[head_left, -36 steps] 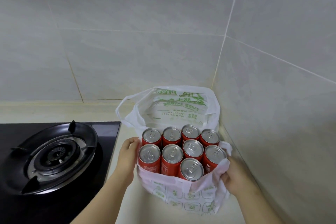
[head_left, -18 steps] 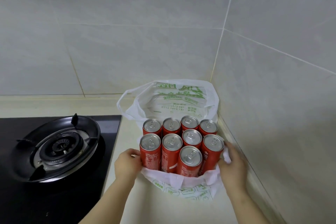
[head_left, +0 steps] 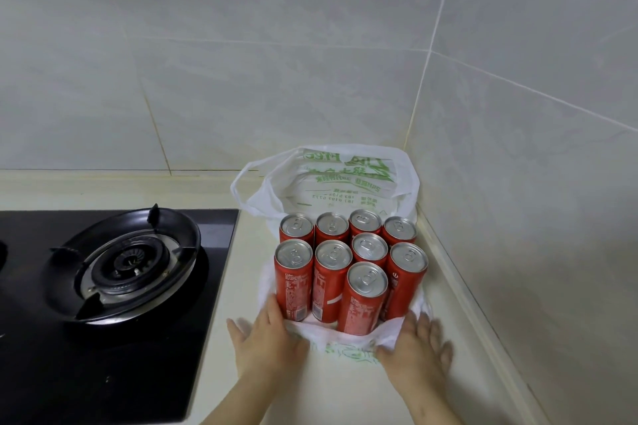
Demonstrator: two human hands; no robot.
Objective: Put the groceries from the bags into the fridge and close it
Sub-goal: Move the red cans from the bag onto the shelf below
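- Head view, the only one: nine red cans (head_left: 348, 269) standing upright in a tight cluster on the pale counter (head_left: 241, 252), long axes vertical, silver tops up.
- White plastic bag (head_left: 345, 179) pushed down around the cluster at the near side, rear wall and loop handles standing behind the cans, against the tiled corner (head_left: 419, 97).
- Left hand (head_left: 267, 338) at the near-left foot of the cluster, fingers spread and flat, pressing the bag's crumpled rim down; thumb side just touching the base of the front-left can.
- Right hand (head_left: 419, 343) at the near-right foot, likewise spread and flat on the bag's edge; nothing pinched or wrapped by either hand.
- Deciding relation: cans straight ahead of and above both hands, between them; front-centre can (head_left: 364, 300) nearest, about equally reachable from either side.
- Likely next, as a judgement: a sideways wrap round an upright can body, lifting straight up so the neighbours stay standing.
- Black gas hob (head_left: 114, 262) left of the bag, apart from it.
- Hidden or unclear: fridge out of frame; bag's bottom under the cans unseen; rear cans' bodies masked by the front row; whether the cans are bound together, impossible to tell; green print on the bag unreadable.
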